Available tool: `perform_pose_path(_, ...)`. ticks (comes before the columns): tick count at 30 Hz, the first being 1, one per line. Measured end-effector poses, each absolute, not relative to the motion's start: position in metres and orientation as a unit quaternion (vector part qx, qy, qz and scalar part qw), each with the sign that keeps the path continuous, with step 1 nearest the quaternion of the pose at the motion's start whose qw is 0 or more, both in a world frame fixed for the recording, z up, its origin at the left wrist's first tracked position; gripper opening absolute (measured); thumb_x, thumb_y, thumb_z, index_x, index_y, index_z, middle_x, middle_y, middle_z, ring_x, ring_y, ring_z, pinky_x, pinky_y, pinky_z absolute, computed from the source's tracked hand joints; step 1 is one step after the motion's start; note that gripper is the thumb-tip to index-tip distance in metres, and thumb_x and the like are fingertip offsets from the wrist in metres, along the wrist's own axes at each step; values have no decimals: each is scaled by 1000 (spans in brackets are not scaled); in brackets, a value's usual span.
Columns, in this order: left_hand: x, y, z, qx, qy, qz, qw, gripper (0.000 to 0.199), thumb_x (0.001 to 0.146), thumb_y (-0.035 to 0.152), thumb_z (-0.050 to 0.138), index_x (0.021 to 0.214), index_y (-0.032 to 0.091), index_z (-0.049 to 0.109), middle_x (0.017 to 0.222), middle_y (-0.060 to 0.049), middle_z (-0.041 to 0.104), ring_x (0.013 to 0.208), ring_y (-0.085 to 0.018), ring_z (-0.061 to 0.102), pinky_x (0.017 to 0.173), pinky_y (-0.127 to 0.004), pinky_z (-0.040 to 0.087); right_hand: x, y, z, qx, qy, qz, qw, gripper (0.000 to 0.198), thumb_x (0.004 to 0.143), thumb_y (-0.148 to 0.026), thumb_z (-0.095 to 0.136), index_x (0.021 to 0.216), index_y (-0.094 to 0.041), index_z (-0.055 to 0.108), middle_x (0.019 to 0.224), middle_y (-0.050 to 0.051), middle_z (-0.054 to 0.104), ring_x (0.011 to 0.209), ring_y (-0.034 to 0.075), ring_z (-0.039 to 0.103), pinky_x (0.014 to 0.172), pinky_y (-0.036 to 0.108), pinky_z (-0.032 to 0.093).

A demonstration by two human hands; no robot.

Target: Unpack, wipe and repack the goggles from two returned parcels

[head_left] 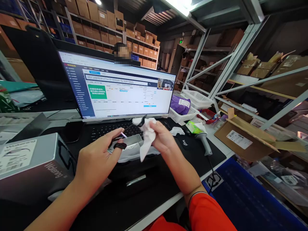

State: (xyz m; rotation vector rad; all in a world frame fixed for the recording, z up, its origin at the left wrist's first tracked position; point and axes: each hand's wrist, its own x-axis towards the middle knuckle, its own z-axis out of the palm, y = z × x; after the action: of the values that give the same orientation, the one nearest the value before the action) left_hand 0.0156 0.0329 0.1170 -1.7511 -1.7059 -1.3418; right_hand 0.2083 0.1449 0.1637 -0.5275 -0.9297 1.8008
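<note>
My left hand [98, 157] is closed, with thumb and forefinger pinching a thin dark-framed item that looks like glasses [119, 146]. Its shape is partly hidden by the fingers. A crumpled white tissue [148, 136] is gripped in my right hand [162, 136], which presses it around the dark far end of that item. Just below and between the hands lies an open silver-grey box [131, 146], in front of the keyboard [96, 131]. At the left stands a grey carton [31, 166] with a glasses picture on its label.
Behind the keyboard stands a monitor [120, 93]. Right of it are a white basket [179, 117] with a purple package [180, 104], a barcode scanner [204, 142] and an open cardboard box [240, 138]. A small clear strip [136, 180] lies on the black mat. A person [123, 53] is beyond the monitor.
</note>
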Motion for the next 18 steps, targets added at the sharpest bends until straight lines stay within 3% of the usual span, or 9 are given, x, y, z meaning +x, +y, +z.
perform_pose_path(2,8,35,122,-607,-621,-486,95,39,95,37,61,130,34,78,123,2,84,110,-23,82,74,-26,63,225,155,166,-255,-395,664,581,70,44,-43,104,66,-26,40,64,-8,56,59,10,48,57,24,42)
perform_pose_path(4,4,37,127,-587,-642,-490,56,42,90,38,61,127,35,81,118,2,85,103,-23,83,63,-26,59,239,156,166,-276,-412,528,690,63,58,-48,100,73,-27,43,65,-10,50,58,10,46,57,23,40)
perform_pose_path(7,6,39,130,-574,-660,-482,53,46,85,40,60,124,34,83,118,0,85,91,-23,82,61,-27,58,245,139,161,-276,-489,351,750,39,85,-52,85,92,-28,54,78,-6,61,69,14,63,70,27,51)
perform_pose_path(9,11,39,131,-578,-657,-481,53,48,82,40,59,123,33,84,117,0,85,85,-22,81,61,-28,58,235,123,152,-265,-603,267,703,22,98,-46,72,102,-29,59,93,1,74,94,22,77,94,37,58)
perform_pose_path(11,15,37,132,-585,-650,-482,50,48,83,40,58,123,32,83,116,0,85,85,-22,81,67,-29,60,219,109,140,-240,-727,183,616,11,102,-36,62,110,-29,65,111,7,82,125,28,77,122,50,47)
perform_pose_path(12,16,36,132,-587,-648,-482,50,48,84,41,58,123,31,83,116,0,85,83,-22,81,70,-30,61,210,103,134,-225,-778,151,566,15,101,-31,60,114,-29,68,120,9,83,136,29,72,131,54,37)
perform_pose_path(14,16,33,133,-592,-645,-480,49,49,86,43,58,125,27,82,118,-2,85,76,-21,79,72,-31,61,195,93,122,-193,-859,128,457,26,99,-26,60,121,-31,72,139,8,80,149,29,64,137,56,28)
perform_pose_path(18,12,31,128,-625,-609,-485,61,50,90,46,56,124,22,82,118,-5,85,84,-23,81,76,-31,59,182,82,114,-169,-921,161,311,31,96,-25,68,123,-39,76,149,-2,76,151,27,62,132,52,41)
